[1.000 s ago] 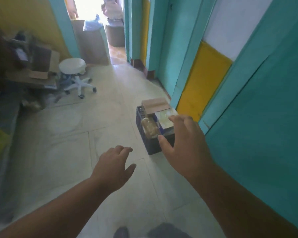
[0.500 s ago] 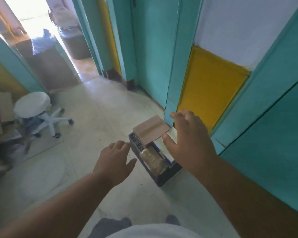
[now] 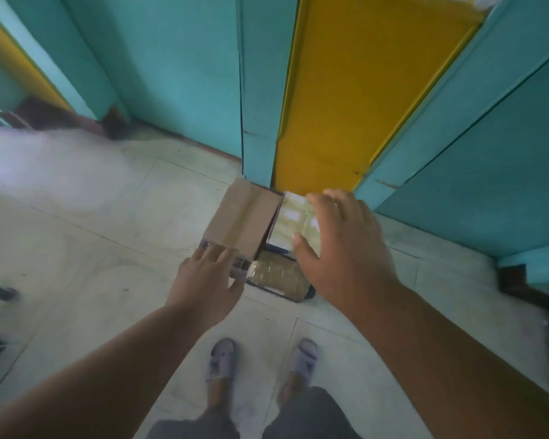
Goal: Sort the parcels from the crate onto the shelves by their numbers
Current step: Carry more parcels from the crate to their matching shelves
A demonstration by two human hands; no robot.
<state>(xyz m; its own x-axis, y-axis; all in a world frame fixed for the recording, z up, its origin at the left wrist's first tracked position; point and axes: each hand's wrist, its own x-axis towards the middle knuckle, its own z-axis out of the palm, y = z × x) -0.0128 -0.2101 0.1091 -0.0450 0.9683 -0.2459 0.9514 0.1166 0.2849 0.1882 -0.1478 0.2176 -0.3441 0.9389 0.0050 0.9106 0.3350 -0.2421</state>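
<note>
Both forearms extended downward over dark plastic crate [image 3: 298, 295] on floor. Left hand [image 3: 205, 283] spread, empty, above brown cardboard parcel [image 3: 241, 221]. Right hand [image 3: 343, 251] splayed over pale wrapped parcel [image 3: 290, 221], contact unclear.

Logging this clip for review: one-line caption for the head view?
Both open hands, left hand and right hand, reach over the floor crate holding a cardboard box and wrapped parcels.
</note>
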